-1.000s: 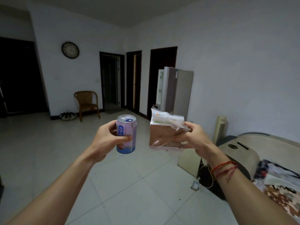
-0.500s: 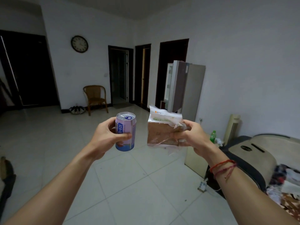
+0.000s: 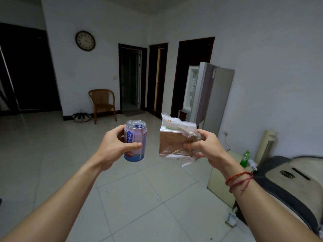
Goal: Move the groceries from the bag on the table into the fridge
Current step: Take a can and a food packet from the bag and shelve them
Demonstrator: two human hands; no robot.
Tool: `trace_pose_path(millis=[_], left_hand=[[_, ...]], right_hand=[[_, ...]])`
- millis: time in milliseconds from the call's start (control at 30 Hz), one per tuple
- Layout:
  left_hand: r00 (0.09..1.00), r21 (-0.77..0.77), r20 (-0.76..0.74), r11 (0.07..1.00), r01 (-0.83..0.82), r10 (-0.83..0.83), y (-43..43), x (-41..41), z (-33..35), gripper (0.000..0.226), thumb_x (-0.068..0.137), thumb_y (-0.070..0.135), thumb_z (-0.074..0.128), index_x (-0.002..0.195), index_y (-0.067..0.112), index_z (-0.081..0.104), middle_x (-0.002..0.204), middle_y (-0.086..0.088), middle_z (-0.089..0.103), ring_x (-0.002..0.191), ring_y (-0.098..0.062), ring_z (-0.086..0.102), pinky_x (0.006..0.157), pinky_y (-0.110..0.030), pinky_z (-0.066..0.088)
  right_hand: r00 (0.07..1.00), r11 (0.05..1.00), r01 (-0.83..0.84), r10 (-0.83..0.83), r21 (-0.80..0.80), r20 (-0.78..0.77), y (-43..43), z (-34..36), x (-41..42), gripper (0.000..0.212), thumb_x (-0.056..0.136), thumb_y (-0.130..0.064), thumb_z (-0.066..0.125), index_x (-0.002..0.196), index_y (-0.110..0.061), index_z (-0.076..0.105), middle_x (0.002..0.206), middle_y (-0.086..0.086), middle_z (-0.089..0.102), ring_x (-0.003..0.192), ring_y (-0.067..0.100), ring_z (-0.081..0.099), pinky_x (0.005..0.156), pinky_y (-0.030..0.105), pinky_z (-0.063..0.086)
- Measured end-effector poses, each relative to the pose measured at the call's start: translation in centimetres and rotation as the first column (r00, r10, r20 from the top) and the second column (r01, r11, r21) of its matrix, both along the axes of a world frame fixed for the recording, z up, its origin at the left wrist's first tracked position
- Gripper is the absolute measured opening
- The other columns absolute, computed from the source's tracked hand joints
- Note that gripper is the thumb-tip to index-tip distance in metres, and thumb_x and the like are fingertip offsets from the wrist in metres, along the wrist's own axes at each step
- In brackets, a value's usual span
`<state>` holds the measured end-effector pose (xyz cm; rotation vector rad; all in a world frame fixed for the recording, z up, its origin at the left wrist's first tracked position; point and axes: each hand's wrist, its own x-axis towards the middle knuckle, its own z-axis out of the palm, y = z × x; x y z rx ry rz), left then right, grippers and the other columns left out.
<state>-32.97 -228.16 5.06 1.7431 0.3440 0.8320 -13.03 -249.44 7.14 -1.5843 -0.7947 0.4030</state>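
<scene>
My left hand (image 3: 113,147) grips an upright purple drink can (image 3: 135,140) with a blue band at its base, held out in front of me. My right hand (image 3: 204,147) holds a clear plastic pack of brown bread (image 3: 173,138) by its right side. The fridge (image 3: 208,95) stands against the right wall ahead of me, a few steps away, with its door swung open and a pale interior showing. The bag and the table are out of view.
A sofa (image 3: 295,180) and a low beige cabinet (image 3: 220,182) with a green bottle (image 3: 245,158) line the right side. A wicker chair (image 3: 103,103) stands by the far wall beside dark doorways (image 3: 132,79). Tiled floor (image 3: 148,198) stretches toward the fridge.
The view has turned left and moved forward, so the fridge, chair and clock have shifted right and grown larger. Both hands keep their hold on the can and the bread.
</scene>
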Motion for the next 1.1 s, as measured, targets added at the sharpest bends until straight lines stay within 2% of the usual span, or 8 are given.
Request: trace_pose_path(millis=[200, 333, 467, 600, 667, 800, 867, 1100], left_hand=[[1.000, 0.004, -0.030, 1.000, 0.002, -0.002, 8.6, 5.7, 0.1, 0.053, 0.069, 0.004, 0.085, 0.116, 0.020, 0.065, 0.103, 0.003, 0.074, 0.095, -0.016, 0.070, 0.072, -0.026, 0.058], [0.999, -0.001, -0.035, 1.000, 0.000, 0.000, 13.3, 9.5, -0.1, 0.052, 0.069, 0.004, 0.086, 0.115, 0.020, 0.066, 0.101, 0.004, 0.074, 0.094, -0.013, 0.070, 0.069, -0.023, 0.057], [0.999, 0.004, -0.034, 1.000, -0.001, 0.001, 18.2, 13.8, -0.8, 0.054, 0.068, 0.007, 0.087, 0.116, 0.020, 0.066, 0.102, 0.007, 0.075, 0.096, -0.011, 0.069, 0.069, -0.021, 0.057], [0.999, 0.005, -0.033, 1.000, -0.012, 0.012, 23.2, 19.2, -1.9, 0.058, 0.067, 0.008, 0.087, 0.119, 0.018, 0.066, 0.106, 0.002, 0.074, 0.100, -0.018, 0.069, 0.077, -0.029, 0.057], [0.999, 0.008, -0.033, 1.000, -0.020, 0.020, 25.9, 22.4, -2.2, 0.060, 0.067, 0.009, 0.087, 0.121, 0.018, 0.065, 0.108, 0.002, 0.073, 0.102, -0.018, 0.068, 0.080, -0.031, 0.057], [0.999, -0.009, -0.030, 0.999, -0.034, 0.034, 31.3, 29.3, -2.2, 0.058, 0.067, 0.007, 0.087, 0.119, 0.020, 0.065, 0.107, 0.004, 0.074, 0.101, -0.016, 0.068, 0.076, -0.024, 0.056], [0.999, -0.021, -0.023, 0.999, -0.048, 0.047, 33.8, 32.3, -2.0, 0.055, 0.066, 0.006, 0.088, 0.114, 0.022, 0.066, 0.105, 0.005, 0.074, 0.100, -0.015, 0.068, 0.077, -0.023, 0.056], [0.997, -0.024, -0.025, 0.997, -0.075, 0.075, 42.3, 41.1, -1.4, 0.055, 0.065, 0.004, 0.088, 0.113, 0.019, 0.067, 0.105, 0.003, 0.075, 0.103, -0.020, 0.068, 0.085, -0.032, 0.056]], right_hand=[[1.000, 1.000, 0.000, -0.001, -0.020, -0.029, 8.6, 0.0, 5.3, 0.035, 0.073, 0.013, 0.077, 0.093, -0.013, 0.071, 0.080, -0.001, 0.072, 0.071, 0.012, 0.071, 0.056, 0.025, 0.054], [0.999, 1.000, -0.005, 0.005, -0.008, -0.048, 13.4, -0.1, 9.2, 0.034, 0.075, 0.013, 0.077, 0.084, -0.018, 0.067, 0.065, -0.011, 0.068, 0.060, 0.006, 0.067, 0.053, 0.022, 0.052], [0.999, 1.000, -0.019, 0.019, -0.019, -0.034, 18.1, -0.9, 13.6, 0.034, 0.073, 0.011, 0.079, 0.082, -0.021, 0.069, 0.071, -0.007, 0.070, 0.071, 0.013, 0.071, 0.060, 0.026, 0.054], [0.998, 1.000, -0.024, 0.024, -0.005, -0.056, 22.7, -1.8, 19.2, 0.033, 0.076, 0.013, 0.076, 0.081, -0.018, 0.067, 0.064, -0.009, 0.067, 0.065, 0.011, 0.070, 0.054, 0.021, 0.052], [0.998, 1.000, -0.025, 0.024, -0.011, -0.060, 25.1, -2.1, 22.4, 0.033, 0.076, 0.014, 0.076, 0.084, -0.016, 0.067, 0.068, -0.005, 0.069, 0.067, 0.013, 0.071, 0.054, 0.021, 0.053], [0.998, 0.999, -0.025, 0.024, -0.029, -0.050, 31.0, -2.0, 29.5, 0.035, 0.075, 0.012, 0.078, 0.097, -0.014, 0.073, 0.090, 0.006, 0.075, 0.084, 0.021, 0.075, 0.077, 0.040, 0.064], [0.998, 0.999, -0.035, 0.033, -0.033, -0.045, 33.9, -1.7, 32.8, 0.038, 0.074, 0.012, 0.079, 0.101, -0.015, 0.074, 0.093, 0.005, 0.076, 0.086, 0.022, 0.076, 0.080, 0.041, 0.063], [0.996, 0.998, -0.058, 0.055, -0.038, -0.074, 42.2, -1.3, 42.1, 0.040, 0.075, 0.011, 0.080, 0.103, -0.016, 0.071, 0.084, -0.002, 0.077, 0.083, 0.020, 0.076, 0.068, 0.030, 0.059]])
